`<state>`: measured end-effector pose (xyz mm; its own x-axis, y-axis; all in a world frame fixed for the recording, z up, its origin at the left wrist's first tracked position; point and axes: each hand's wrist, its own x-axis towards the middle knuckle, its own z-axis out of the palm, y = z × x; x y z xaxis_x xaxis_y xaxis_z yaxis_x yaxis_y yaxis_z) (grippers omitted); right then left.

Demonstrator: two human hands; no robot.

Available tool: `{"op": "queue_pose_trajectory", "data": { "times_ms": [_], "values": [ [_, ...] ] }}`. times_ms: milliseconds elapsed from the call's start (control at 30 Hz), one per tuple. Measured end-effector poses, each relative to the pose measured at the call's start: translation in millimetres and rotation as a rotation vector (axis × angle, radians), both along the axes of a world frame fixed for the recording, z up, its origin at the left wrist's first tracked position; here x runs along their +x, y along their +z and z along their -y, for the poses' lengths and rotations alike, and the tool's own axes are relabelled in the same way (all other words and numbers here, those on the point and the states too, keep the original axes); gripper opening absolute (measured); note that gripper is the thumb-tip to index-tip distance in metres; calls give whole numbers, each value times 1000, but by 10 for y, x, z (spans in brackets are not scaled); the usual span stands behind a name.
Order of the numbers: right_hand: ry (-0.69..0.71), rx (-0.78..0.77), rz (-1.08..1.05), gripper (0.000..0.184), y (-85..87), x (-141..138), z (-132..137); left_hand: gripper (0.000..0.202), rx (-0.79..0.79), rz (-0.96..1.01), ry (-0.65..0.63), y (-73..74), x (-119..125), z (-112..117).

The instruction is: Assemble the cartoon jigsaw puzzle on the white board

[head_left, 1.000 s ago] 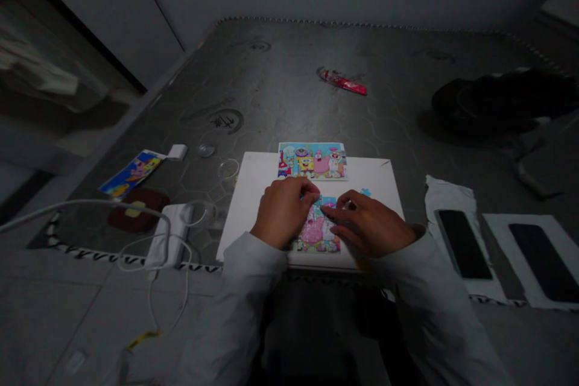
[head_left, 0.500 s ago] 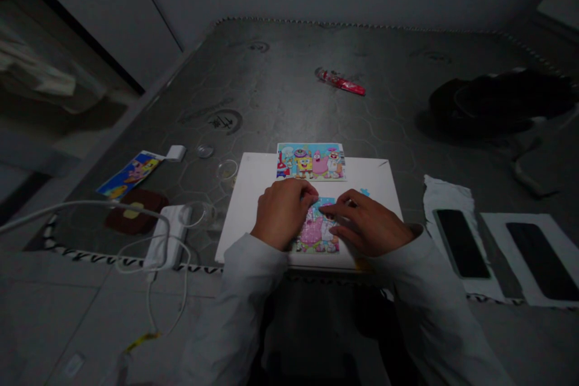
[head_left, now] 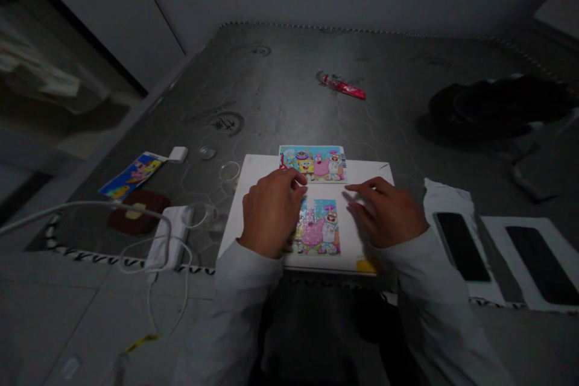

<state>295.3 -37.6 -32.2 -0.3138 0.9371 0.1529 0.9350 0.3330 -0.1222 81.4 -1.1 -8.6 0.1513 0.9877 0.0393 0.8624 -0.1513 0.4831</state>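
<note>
A small jigsaw puzzle (head_left: 316,226) with pink and light-blue cartoon figures lies on a white box (head_left: 253,178). My left hand (head_left: 271,211) is bent over the puzzle's left part and hides it; its thumb and index finger are slightly apart with nothing visible between them. Right of the puzzle, my right hand (head_left: 391,211) hovers over the box with index finger and thumb spread, holding nothing I can see. Behind both hands lies a printed picture card (head_left: 321,164) of the cartoon figures, overlapped at its lower left by my left fingers.
Left of the box are a white power strip (head_left: 169,235) with a cable, a brown pouch (head_left: 138,211), a blue card (head_left: 133,175) and clear round lids (head_left: 229,170). Two phones (head_left: 461,247) lie at right. A red packet (head_left: 344,85) and a dark bag (head_left: 493,105) are farther back.
My right hand has drawn back to the right off the puzzle, uncovering its right side. My left hand has shifted slightly left and up. The loose blue piece at right no longer shows.
</note>
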Motion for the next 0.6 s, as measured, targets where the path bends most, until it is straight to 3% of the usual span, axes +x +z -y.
{"op": "queue_pose_trajectory", "data": {
  "times_ms": [167,333,500,600],
  "values": [
    [-262,3,-72,29,-120,195,-33,13,45,-46,28,74,-79,6],
    [-303,-21,-165,12,-197,185,-67,12,22,-62,23,93,-66,26],
    [-326,-105,-176,7,-124,118,-84,14,24,-43,8,92,-63,22],
    [-314,-81,-285,12,-69,89,-82,13,2,-14,12,109,-62,15]
  ]
}}
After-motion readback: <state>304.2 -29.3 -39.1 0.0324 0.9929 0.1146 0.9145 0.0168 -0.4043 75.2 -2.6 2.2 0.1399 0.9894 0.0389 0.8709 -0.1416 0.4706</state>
